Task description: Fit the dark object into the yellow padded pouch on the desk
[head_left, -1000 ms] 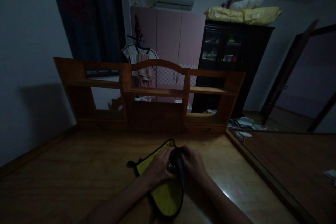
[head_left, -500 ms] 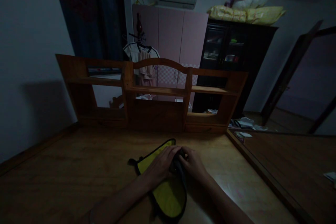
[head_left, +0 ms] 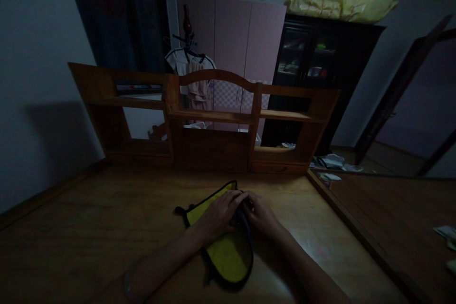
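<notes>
A yellow fabric case (head_left: 231, 259) with black edging lies at a slant on the wooden tabletop, with a small black tab at its left end. My left hand (head_left: 219, 213) rests across its middle, fingers curled over a dark part (head_left: 243, 221) along its right side. My right hand (head_left: 262, 213) pinches that same side, fingertips against those of my left. Between the hands the dark part is shadowed; whether it belongs to the case or is a separate thing, I cannot tell.
A wooden shelf unit (head_left: 213, 115) stands along the far edge of the tabletop (head_left: 117, 228). On the left is a wall (head_left: 35, 152); a raised wooden rim (head_left: 351, 223) runs down the right side. Papers (head_left: 333, 177) lie beyond that rim.
My view has tipped slightly downward. My hands remain together at the case's right side, with the fingertips now closer together and the right fingers a little more over the dark part.
</notes>
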A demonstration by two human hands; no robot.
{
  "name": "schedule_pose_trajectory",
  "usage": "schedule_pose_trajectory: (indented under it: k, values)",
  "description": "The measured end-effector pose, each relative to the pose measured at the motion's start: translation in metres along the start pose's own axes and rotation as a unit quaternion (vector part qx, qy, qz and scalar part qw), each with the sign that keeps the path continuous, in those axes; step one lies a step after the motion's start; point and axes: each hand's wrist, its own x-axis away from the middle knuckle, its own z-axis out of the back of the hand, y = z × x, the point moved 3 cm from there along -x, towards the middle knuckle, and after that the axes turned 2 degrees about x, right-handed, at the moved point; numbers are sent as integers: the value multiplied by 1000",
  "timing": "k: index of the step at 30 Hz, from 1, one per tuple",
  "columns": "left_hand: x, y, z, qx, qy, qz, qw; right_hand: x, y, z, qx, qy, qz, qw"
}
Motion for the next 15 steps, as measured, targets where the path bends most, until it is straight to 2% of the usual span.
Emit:
schedule_pose_trajectory:
  k: [11,15]
  values:
    - [-2,-4,0,-17,-15,-8,1000,0,11,2,83,-2,-72,994]
    - [0,-6,0,-38,-27,-25,999,0,9,3,85,-9,-55,995]
